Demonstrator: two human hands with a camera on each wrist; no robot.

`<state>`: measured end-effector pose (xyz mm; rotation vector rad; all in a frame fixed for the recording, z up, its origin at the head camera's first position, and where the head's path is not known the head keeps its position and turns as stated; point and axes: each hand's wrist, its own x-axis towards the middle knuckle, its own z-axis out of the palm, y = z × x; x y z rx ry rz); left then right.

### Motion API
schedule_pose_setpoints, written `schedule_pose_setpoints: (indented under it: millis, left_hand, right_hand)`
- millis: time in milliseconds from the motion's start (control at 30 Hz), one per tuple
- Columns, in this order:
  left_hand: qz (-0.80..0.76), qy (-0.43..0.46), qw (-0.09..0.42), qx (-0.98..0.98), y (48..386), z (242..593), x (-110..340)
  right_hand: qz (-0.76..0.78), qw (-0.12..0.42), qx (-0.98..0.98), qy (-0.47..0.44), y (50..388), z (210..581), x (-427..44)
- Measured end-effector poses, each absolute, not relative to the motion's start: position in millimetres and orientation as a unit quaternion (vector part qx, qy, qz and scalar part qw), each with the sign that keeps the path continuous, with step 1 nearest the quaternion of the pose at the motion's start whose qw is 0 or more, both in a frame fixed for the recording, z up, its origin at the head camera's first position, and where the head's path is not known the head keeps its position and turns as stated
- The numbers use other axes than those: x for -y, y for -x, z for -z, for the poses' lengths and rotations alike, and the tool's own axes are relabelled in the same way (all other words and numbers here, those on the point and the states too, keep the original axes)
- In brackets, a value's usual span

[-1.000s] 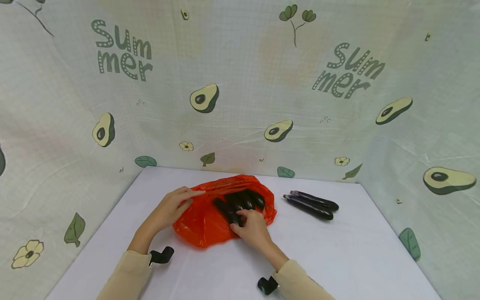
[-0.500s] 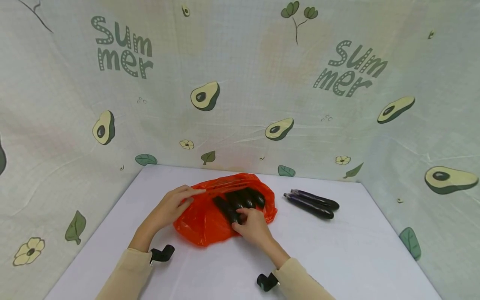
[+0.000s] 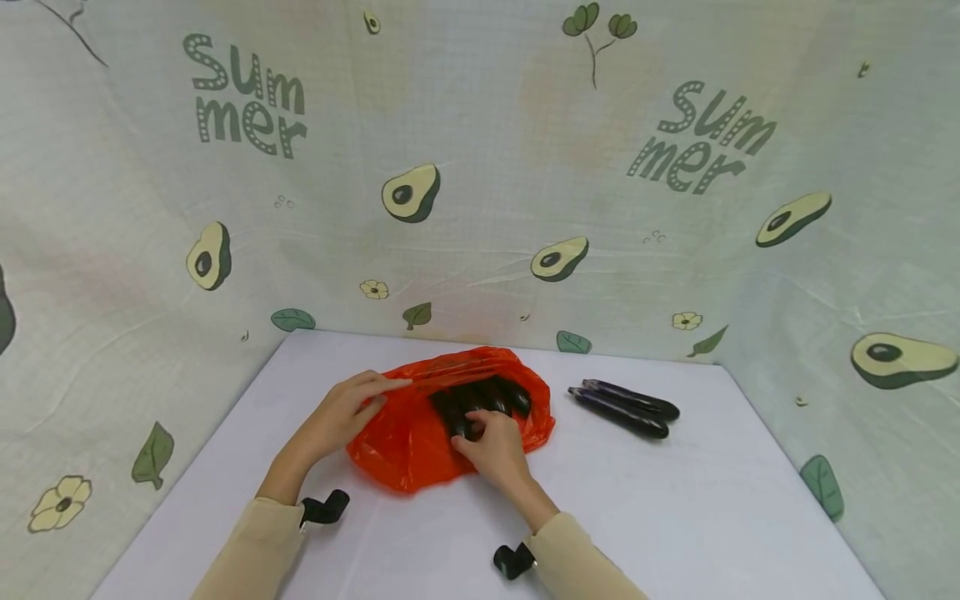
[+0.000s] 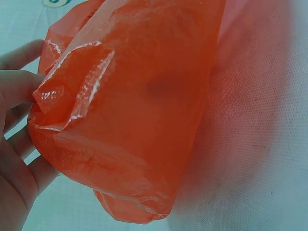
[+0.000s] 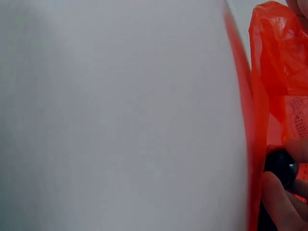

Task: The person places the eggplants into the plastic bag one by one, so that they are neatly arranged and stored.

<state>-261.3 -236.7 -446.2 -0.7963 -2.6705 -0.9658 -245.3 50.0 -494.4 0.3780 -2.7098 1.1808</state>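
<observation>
A red plastic bag lies on the table with its mouth spread, and several dark eggplants rest side by side in it. My left hand holds the bag's left edge, with fingers around the crumpled plastic in the left wrist view. At the bag's mouth my right hand grips the near end of the leftmost eggplant. The right wrist view shows its rounded dark end between thumb and fingers. The far ends of the bagged eggplants are hidden under the bag's upper flap.
Two more eggplants lie together on the white table, right of the bag. A cloth backdrop with avocado prints rises behind the table and along both sides.
My right hand has shifted left and slightly away from me, and the near end of the gripped eggplant has moved left with it. My left hand stays at the bag's edge.
</observation>
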Motion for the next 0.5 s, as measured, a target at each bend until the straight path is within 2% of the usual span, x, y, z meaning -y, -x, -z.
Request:
schedule_pose_setpoints:
  millis: [267,500]
  left_hand:
    - [0.325,0.270,0.093,0.901,263.3,444.8,235.8]
    - [0.325,0.268,0.096,0.902,261.7,445.8,236.1]
  right_hand:
    - [-0.399,0.112,0.902,-0.119,246.2,495.3,-45.2]
    - [-0.394,0.115,0.904,-0.118,249.0,496.8,-44.1]
